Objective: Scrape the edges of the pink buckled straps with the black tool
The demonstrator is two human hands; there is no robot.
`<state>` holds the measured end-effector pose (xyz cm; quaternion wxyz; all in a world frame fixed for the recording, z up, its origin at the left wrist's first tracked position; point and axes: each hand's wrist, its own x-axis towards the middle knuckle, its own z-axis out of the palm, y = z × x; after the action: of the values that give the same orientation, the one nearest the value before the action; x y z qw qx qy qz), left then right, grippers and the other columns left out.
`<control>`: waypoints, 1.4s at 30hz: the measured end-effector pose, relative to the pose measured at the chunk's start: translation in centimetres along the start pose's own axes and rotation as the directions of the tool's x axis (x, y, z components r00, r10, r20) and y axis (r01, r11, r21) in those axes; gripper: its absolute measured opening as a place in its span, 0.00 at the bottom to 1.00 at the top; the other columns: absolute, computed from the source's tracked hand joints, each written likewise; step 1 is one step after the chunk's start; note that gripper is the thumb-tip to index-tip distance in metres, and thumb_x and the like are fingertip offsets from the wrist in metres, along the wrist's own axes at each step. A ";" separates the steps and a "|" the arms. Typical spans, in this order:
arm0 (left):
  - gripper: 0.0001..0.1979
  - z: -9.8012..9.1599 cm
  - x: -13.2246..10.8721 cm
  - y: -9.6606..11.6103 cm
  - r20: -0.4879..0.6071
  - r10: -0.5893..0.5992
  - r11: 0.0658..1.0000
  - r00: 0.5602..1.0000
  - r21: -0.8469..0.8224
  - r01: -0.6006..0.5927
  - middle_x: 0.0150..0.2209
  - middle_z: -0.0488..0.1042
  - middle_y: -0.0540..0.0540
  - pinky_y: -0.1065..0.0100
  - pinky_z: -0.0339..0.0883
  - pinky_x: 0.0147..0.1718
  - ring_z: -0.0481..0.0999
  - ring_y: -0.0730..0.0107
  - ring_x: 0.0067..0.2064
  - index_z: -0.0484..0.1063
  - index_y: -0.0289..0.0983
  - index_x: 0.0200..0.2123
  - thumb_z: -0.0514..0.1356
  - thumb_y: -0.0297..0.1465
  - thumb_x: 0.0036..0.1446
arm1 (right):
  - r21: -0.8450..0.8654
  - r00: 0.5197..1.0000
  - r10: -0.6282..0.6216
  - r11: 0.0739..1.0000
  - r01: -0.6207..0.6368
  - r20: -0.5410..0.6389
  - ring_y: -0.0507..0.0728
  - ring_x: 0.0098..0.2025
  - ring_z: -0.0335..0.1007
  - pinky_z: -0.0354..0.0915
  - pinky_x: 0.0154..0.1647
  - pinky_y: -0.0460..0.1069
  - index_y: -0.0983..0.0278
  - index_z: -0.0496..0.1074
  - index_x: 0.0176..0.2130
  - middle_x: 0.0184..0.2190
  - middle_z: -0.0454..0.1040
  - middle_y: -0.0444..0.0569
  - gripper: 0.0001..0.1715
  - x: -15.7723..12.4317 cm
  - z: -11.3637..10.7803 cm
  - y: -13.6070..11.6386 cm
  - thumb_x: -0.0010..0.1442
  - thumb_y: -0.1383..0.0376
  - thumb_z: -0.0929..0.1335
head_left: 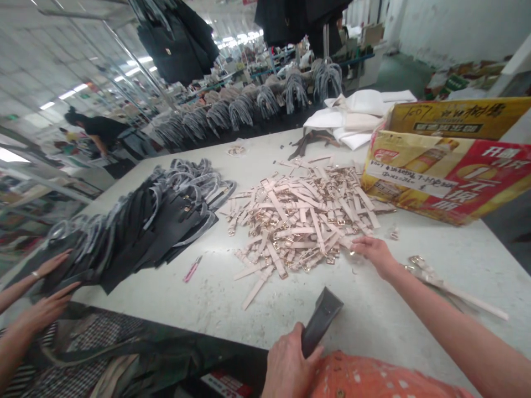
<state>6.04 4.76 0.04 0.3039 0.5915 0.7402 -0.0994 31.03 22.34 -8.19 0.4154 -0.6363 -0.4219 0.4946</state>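
Where straps (302, 215) lie heaped, pale pink, narrow, gold-buckled.

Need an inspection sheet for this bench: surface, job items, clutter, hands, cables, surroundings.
Surface: pale table, small dark marks.
Job's things: heap of pale buckled straps; dark piece.
Clutter: pink-handled tool, printed carton, white sheets, pile of dark items with grey loops.
Hands: left hand grips the dark piece; right hand at the heap's edge, grip unclear.
Cables: nothing seen on the table.
Surroundings: co-worker's hands on the dark pile; bent-over person beyond.
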 end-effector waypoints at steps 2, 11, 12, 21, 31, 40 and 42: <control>0.15 -0.1 0.0 0.2 -0.002 0.011 1.000 1.000 -0.005 -0.011 0.33 0.77 0.47 0.69 0.61 0.34 0.76 0.61 0.38 0.68 0.41 0.39 0.54 0.43 0.54 | 0.044 0.997 0.067 0.997 -0.068 0.027 0.53 0.30 0.70 0.67 0.30 0.48 0.68 0.72 0.38 0.30 0.74 0.46 0.18 -1.8 -1.0 1.1 0.55 0.56 0.71; 0.15 -1.0 0.3 1.0 0.026 0.046 0.999 0.999 0.017 -0.047 0.34 0.77 0.47 0.69 0.61 0.33 0.76 0.62 0.38 0.68 0.41 0.40 0.53 0.43 0.54 | 0.253 0.890 0.416 0.855 -0.452 0.185 0.54 0.31 0.73 0.66 0.26 0.44 0.63 0.73 0.35 0.29 0.77 0.47 0.21 -13.6 -2.9 6.7 0.42 0.57 0.76; 0.16 -1.0 0.4 1.1 0.025 0.052 0.998 0.998 0.023 -0.053 0.34 0.77 0.47 0.69 0.61 0.33 0.76 0.62 0.38 0.67 0.41 0.41 0.53 0.44 0.54 | 0.189 0.876 0.419 0.865 -0.465 0.239 0.55 0.30 0.73 0.65 0.25 0.44 0.64 0.73 0.36 0.27 0.77 0.48 0.21 -14.0 -2.6 6.7 0.42 0.56 0.75; 0.17 -1.0 -0.3 1.2 0.067 0.049 0.995 0.997 0.078 -0.055 0.34 0.77 0.46 0.68 0.63 0.34 0.76 0.61 0.39 0.68 0.42 0.41 0.52 0.46 0.54 | -0.454 0.903 -0.242 0.799 0.394 0.356 0.57 0.32 0.71 0.67 0.35 0.51 0.62 0.74 0.39 0.30 0.75 0.50 0.12 -12.5 -4.3 5.6 0.58 0.61 0.64; 0.23 -0.5 -0.7 1.5 0.107 0.186 0.965 0.977 0.166 -0.202 0.35 0.78 0.45 0.66 0.65 0.34 0.77 0.59 0.38 0.68 0.41 0.41 0.45 0.51 0.59 | -0.404 0.660 -0.399 0.557 0.726 0.636 0.61 0.43 0.66 0.63 0.43 0.56 0.60 0.71 0.49 0.42 0.72 0.54 0.18 -9.7 -3.8 5.4 0.59 0.59 0.67; 0.19 0.1 0.9 2.9 0.092 0.202 0.958 0.975 0.190 -0.216 0.34 0.77 0.45 0.66 0.65 0.34 0.77 0.60 0.38 0.68 0.40 0.40 0.49 0.47 0.58 | -0.343 0.656 -0.441 0.600 0.723 0.613 0.59 0.41 0.66 0.63 0.42 0.55 0.62 0.73 0.43 0.37 0.72 0.53 0.12 -9.7 -3.4 5.3 0.61 0.62 0.64; 0.19 0.3 1.2 3.0 0.093 0.202 0.959 0.975 0.183 -0.216 0.35 0.77 0.45 0.66 0.65 0.34 0.76 0.61 0.37 0.68 0.40 0.40 0.49 0.47 0.58 | -0.345 0.663 -0.441 0.605 0.718 0.605 0.59 0.41 0.66 0.64 0.42 0.55 0.62 0.72 0.42 0.37 0.71 0.53 0.11 -9.9 -3.3 5.0 0.62 0.62 0.63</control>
<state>8.78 6.42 -0.22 0.2813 0.6888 0.6488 -0.1596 33.39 11.11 -9.64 0.2391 -0.4122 -0.8206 0.3155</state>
